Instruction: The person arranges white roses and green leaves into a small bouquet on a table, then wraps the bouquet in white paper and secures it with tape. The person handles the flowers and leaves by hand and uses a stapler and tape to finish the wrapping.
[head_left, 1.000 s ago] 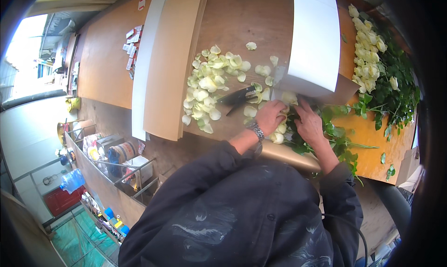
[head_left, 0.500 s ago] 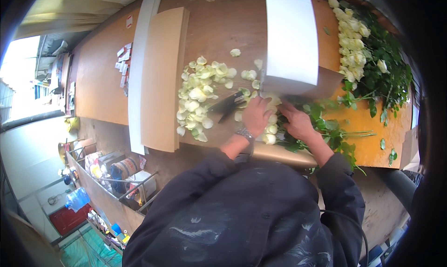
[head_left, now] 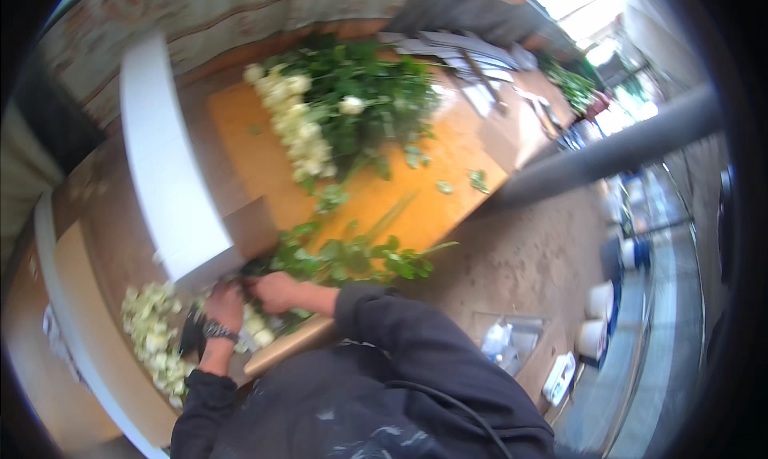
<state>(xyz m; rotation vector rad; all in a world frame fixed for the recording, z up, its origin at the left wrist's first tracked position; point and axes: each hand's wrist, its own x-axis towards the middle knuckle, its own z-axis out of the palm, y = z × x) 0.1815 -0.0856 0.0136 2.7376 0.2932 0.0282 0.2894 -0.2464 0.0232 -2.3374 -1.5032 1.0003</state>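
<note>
My left hand (head_left: 226, 305), with a watch on its wrist, is closed at the cut ends of a bundle of leafy green stems (head_left: 352, 257). A dark cutting tool (head_left: 190, 336) sticks out beside it. Just to its right, my right hand (head_left: 276, 291) grips the same stems near their ends. A heap of loose white flower heads (head_left: 148, 331) covers the wooden bench to the left of both hands. The stems' cut ends are hidden by my fingers.
A big bunch of white roses with green leaves (head_left: 328, 111) rests on the orange tabletop (head_left: 416, 199). A long white board (head_left: 168, 187) runs along the bench. White buckets (head_left: 596, 323) stand on the floor at the right, beside a grey pole (head_left: 608, 151).
The view has swung to the right, so the floor and buckets now show. Both hands stay together at the stem ends beside the pile of flower heads.
</note>
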